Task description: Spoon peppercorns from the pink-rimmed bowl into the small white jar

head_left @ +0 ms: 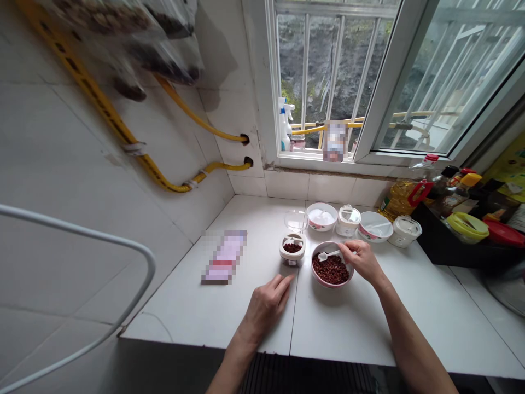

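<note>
My right hand (361, 260) pinches the handle of a small white spoon (328, 255). The spoon's bowl rests over dark red-brown dried grains, which look like Sichuan peppercorns (331, 272), inside a white bowl with a pink outside (318, 279). To the left of that bowl stands a small clear seasoning jar (291, 259) with a pale rim, holding similar dark red grains. Just in front of the jar, my left hand (270, 300) rests on the counter with its fingers stretched loosely forward, holding nothing.
Behind are a clear lid (296, 220), a bowl of white granules (322, 217), a jar (348, 220), another bowl (374, 226) and another jar (405, 231). An oil bottle (404, 189) and a black condiment rack (435, 230) stand right. A blurred pink packet (225, 257) lies left.
</note>
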A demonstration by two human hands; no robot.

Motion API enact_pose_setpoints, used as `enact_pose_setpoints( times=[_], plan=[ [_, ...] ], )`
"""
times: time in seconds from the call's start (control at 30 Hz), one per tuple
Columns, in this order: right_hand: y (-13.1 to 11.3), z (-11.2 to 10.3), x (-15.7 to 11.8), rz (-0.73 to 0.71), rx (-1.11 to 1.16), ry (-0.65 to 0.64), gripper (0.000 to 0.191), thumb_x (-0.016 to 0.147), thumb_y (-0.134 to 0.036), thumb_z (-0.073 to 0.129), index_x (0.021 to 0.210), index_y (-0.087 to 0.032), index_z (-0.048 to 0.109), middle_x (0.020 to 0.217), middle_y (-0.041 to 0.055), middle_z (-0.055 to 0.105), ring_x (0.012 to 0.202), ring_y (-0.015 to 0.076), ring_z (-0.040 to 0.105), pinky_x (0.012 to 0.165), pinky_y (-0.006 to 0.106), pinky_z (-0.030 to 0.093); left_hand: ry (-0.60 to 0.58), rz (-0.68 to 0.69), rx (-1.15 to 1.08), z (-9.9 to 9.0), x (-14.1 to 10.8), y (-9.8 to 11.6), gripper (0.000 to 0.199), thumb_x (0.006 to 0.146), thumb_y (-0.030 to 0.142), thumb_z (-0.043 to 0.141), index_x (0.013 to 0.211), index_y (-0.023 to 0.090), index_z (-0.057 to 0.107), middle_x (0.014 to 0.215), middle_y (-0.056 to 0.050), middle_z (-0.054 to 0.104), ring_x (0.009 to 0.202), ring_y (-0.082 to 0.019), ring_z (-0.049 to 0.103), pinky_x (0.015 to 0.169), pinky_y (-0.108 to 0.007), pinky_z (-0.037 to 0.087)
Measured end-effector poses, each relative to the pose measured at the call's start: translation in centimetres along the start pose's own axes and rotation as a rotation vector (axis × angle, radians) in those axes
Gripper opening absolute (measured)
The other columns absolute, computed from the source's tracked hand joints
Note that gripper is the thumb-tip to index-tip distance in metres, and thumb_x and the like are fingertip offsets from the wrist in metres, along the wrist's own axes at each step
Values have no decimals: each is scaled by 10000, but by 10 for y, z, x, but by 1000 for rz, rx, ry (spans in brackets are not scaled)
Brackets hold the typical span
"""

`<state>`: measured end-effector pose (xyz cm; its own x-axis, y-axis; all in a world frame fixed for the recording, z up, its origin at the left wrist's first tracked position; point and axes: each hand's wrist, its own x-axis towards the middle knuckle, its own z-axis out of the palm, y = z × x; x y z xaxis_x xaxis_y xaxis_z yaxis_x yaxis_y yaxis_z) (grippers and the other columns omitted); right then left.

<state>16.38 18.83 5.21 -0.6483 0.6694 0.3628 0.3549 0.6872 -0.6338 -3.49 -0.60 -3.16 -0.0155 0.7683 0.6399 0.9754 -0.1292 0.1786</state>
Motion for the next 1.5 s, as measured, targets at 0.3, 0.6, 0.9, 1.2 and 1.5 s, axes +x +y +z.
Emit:
enact_pose_setpoints(
  times=[0.3,0.6,0.9,1.2,1.5],
  plan=[
    [-3,9,0,25,59,-33,499,890,-415,460,442,-209,382,414,-18,465,463,117,436,587,266,402,-48,-28,-4,1,-3,-1,265,990,160,380,1149,177,593,801,-26,651,589,-139,640,506,-229,470],
    [0,3,0,161,268,-43,498,848,-501,501,454,-200,457,436,-1,512,461,119,447,513,251,371,-24,-24,-8,-1,-2,0,268,1013,184,362,1137,170,599,798,-28,651,581,-136,633,503,-229,462],
    [-8,8,-1,73,154,-93,486,849,-425,506,425,-202,422,416,-15,442,482,116,420,502,247,333,-41,-35,-19,-1,-3,0,260,1005,182,381,1142,174,601,808,-31,650,603,-141,640,524,-225,477],
    [-6,6,-1,228,381,-160,496,811,-536,552,463,-195,463,426,-17,482,434,98,406,456,234,323,-52,-41,-26,0,-5,-1,261,979,162,405,1148,175,603,821,-35,651,607,-147,642,526,-235,489],
    [0,2,1,217,320,-75,521,810,-561,547,449,-195,458,420,-11,491,440,105,419,479,244,336,-45,-32,-8,2,-5,-2,257,991,175,389,1147,178,594,815,-34,655,599,-144,641,521,-233,479]
  ],
)
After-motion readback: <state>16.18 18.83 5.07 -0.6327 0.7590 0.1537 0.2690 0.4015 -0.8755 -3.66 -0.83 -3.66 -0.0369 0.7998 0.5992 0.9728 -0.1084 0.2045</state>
